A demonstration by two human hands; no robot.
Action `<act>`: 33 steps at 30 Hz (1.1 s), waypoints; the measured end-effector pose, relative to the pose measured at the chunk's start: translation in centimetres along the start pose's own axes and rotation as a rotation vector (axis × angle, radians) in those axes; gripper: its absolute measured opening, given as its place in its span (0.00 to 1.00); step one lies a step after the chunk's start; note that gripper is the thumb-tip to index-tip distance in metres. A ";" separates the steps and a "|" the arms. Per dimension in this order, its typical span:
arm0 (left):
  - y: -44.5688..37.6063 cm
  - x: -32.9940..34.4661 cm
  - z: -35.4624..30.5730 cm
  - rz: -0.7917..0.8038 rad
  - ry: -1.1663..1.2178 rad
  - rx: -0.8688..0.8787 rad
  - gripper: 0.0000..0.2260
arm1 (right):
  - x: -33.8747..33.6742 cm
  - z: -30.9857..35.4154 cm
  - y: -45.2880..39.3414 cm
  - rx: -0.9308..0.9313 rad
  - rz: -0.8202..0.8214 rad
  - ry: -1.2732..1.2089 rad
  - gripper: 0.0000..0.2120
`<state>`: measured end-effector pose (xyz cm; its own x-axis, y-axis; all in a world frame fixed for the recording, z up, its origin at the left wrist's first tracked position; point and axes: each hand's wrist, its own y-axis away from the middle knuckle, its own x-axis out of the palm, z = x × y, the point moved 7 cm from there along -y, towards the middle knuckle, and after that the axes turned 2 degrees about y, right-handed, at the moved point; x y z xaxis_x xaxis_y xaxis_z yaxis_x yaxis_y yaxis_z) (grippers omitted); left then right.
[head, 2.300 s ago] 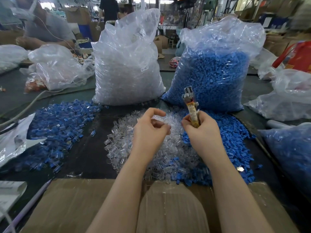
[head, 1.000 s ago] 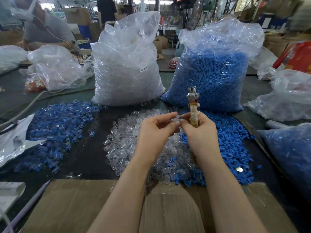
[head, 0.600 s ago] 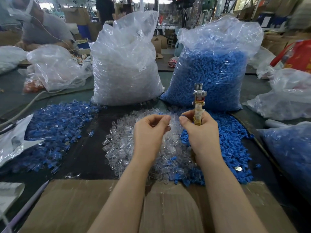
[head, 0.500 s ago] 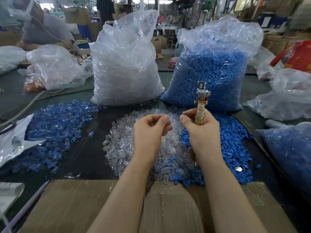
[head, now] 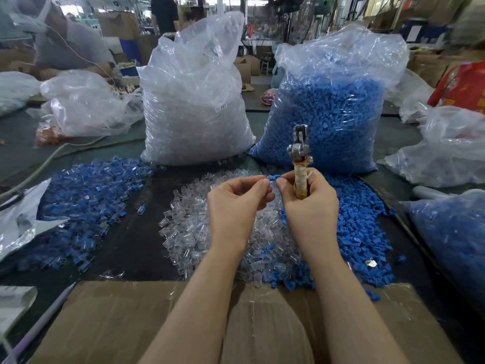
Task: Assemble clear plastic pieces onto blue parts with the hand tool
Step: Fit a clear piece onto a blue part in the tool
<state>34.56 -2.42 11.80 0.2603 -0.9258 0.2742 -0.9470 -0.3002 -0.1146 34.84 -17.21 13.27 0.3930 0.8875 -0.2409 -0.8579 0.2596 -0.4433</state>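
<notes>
A blue part (head: 273, 177) is pinched between the fingertips of both hands, held above a heap of clear pieces (head: 183, 227); which way it points cannot be told. The left hand (head: 236, 203) grips it with curled fingers. The right hand (head: 308, 206) also clasps the hand tool (head: 300, 164), upright, metal head uppermost. Loose blue parts (head: 354, 232) spread right of the hands, two full bags (head: 194, 101) wall off the far side, and a cardboard edge (head: 126, 285) lies near the wrists.

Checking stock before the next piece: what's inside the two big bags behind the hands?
Left bag: clear pieces. Right bag: blue parts. How far down the contents match cannot be seen.
</notes>
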 end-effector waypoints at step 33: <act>0.3 -0.3 -1.5 -0.019 -0.237 0.299 0.05 | 1.2 0.6 0.0 0.063 0.198 0.035 0.05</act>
<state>33.92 -1.88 13.09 0.3468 -0.9364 0.0541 -0.8541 -0.3391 -0.3944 35.11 -15.97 13.47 0.2251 0.9100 -0.3481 -0.9382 0.1061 -0.3295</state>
